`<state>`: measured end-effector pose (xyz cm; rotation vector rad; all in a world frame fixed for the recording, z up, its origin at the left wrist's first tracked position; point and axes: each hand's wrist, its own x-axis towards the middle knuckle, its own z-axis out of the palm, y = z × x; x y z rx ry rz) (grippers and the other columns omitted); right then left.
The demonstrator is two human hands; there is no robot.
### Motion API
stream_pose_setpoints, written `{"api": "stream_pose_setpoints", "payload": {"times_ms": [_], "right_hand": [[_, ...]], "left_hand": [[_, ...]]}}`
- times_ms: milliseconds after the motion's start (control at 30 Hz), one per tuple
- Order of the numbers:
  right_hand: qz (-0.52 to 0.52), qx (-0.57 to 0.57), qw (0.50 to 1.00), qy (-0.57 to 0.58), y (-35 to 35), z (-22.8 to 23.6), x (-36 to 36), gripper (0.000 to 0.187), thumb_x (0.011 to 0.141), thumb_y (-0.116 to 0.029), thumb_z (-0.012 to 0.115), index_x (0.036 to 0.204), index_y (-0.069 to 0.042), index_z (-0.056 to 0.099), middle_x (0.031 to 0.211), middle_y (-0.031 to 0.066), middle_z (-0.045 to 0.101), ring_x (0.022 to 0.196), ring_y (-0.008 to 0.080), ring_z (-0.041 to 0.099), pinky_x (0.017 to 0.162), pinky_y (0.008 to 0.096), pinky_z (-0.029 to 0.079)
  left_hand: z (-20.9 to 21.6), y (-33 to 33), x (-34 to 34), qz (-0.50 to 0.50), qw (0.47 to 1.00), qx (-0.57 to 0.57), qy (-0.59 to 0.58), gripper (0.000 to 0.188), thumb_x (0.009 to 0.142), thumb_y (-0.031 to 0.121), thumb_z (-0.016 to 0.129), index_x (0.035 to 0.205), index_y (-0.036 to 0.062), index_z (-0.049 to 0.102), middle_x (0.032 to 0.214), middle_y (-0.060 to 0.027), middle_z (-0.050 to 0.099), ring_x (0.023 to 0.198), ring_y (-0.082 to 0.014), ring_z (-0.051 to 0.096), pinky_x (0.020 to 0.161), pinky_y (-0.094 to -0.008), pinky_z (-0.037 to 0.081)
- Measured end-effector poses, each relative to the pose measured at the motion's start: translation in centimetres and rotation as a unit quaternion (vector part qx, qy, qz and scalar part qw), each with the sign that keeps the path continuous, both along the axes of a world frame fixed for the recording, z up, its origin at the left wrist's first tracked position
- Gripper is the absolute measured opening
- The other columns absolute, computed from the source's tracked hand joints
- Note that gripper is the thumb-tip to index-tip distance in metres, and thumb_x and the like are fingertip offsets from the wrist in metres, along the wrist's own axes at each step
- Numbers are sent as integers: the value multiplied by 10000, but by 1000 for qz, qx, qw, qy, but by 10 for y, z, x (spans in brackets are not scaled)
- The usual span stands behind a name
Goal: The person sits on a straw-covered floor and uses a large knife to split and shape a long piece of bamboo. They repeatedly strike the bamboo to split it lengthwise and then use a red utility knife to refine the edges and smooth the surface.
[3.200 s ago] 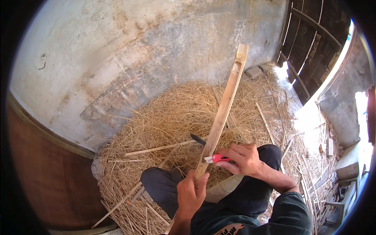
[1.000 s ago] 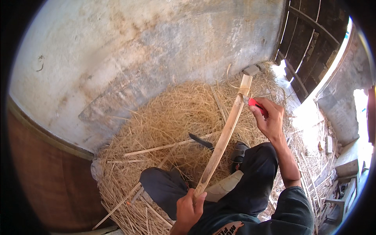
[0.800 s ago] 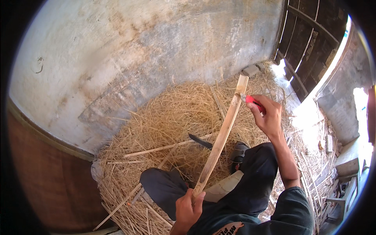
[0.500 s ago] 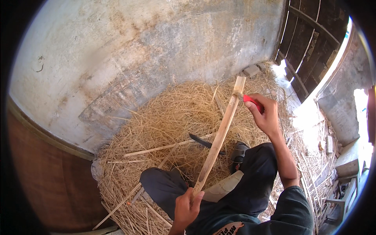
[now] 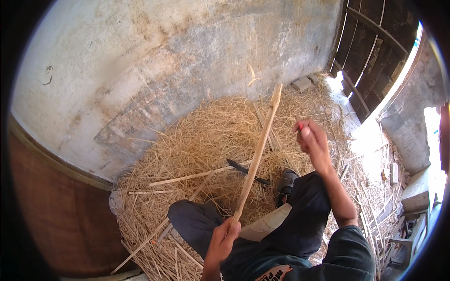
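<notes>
My left hand (image 5: 222,242) grips the lower end of a long split bamboo strip (image 5: 255,159), which slants up and away with a node near its far end. To the right of that far end is my right hand (image 5: 311,143), closed around a small red-handled cutting tool (image 5: 301,126) and apart from the strip. Only a bit of the red shows, and the blade cannot be made out. Pale curled shavings (image 5: 253,79) hang in the air left of the strip's tip. Behind the strip, a dark-bladed knife (image 5: 239,166) lies on the shavings by my foot.
A thick heap of straw-like shavings (image 5: 201,136) covers the floor around my crossed legs. Thin strips (image 5: 187,177) lie on it. A stained wall (image 5: 187,56) rises ahead, with a grey block (image 5: 301,84) at its foot. Dark wooden planks (image 5: 370,47) stand far right.
My right hand has come off the strip and turned, covering most of the red tool. The strip has rotated and tilted slightly left. Shavings now fly near its tip.
</notes>
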<state>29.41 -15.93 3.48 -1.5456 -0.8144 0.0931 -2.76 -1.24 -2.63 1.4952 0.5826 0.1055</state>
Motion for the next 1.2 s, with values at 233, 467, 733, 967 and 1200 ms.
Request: {"api": "stream_pose_setpoints", "payload": {"times_ms": [233, 467, 733, 967, 1200], "right_hand": [[71, -105, 936, -328, 2, -8, -68, 341, 823, -284, 843, 1055, -62, 729, 792, 44, 682, 636, 237, 686, 563, 345, 544], [61, -110, 918, -376, 11, -11, -83, 334, 855, -348, 811, 1069, -104, 732, 731, 15, 602, 527, 202, 633, 461, 335, 491], [40, -125, 912, -388, 11, -3, -84, 325, 842, -353, 824, 1042, -109, 751, 709, 4, 595, 504, 191, 620, 439, 332, 474], [21, -118, 905, -408, 10, -1, -75, 328, 831, -369, 829, 1028, -118, 756, 696, -7, 586, 501, 160, 607, 429, 315, 457], [-177, -125, 930, -297, 6, 5, -10, 267, 918, -291, 769, 1046, -57, 760, 682, 42, 651, 516, 177, 608, 463, 329, 473]], "left_hand": [[16, 4, 23, -11, 999, 17, -36, 451, 1102, 426, 447, 821, 75, 484, 668, 36, 406, 573, -52, 339, 527, -251, 266], [26, -3, 30, -11, 992, 122, 3, 428, 1089, 371, 470, 899, -7, 537, 644, -99, 462, 592, -186, 426, 568, -373, 352], [36, -10, 34, 13, 984, 179, 18, 449, 1091, 376, 435, 876, -13, 497, 638, -192, 487, 573, -371, 503, 578, -448, 378], [42, -9, 33, 10, 984, 179, 24, 434, 1087, 363, 431, 874, -13, 485, 634, -205, 480, 576, -407, 519, 575, -467, 385], [37, -17, 12, -19, 981, 182, 68, 411, 1082, 355, 436, 921, -14, 519, 639, -232, 518, 631, -461, 574, 582, -484, 400]]}}
